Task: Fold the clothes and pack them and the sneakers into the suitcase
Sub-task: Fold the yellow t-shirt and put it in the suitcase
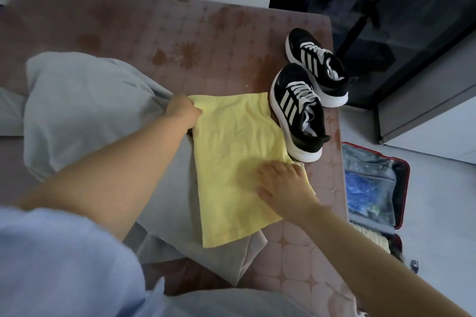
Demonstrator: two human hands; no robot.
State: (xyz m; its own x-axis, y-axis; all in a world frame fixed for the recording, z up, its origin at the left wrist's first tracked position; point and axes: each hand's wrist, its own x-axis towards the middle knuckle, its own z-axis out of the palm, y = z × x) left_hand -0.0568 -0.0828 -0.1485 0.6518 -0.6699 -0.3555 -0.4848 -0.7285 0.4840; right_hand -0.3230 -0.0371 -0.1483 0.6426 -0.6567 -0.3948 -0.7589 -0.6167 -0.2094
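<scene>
The left hand [184,110] has its fingers curled on the far left corner of the yellow cloth [231,162], while the right hand [283,184] lies flat, fingers spread, pressing down its right edge. The cloth lies folded into a long strip on a grey garment [85,110] on the bed [154,28], with the sneakers [301,108] just beside it and the open suitcase [405,188] on the floor to the right. It looks thin, light and limp, so it would likely sag open if lifted by one corner; better to hold both ends.
</scene>
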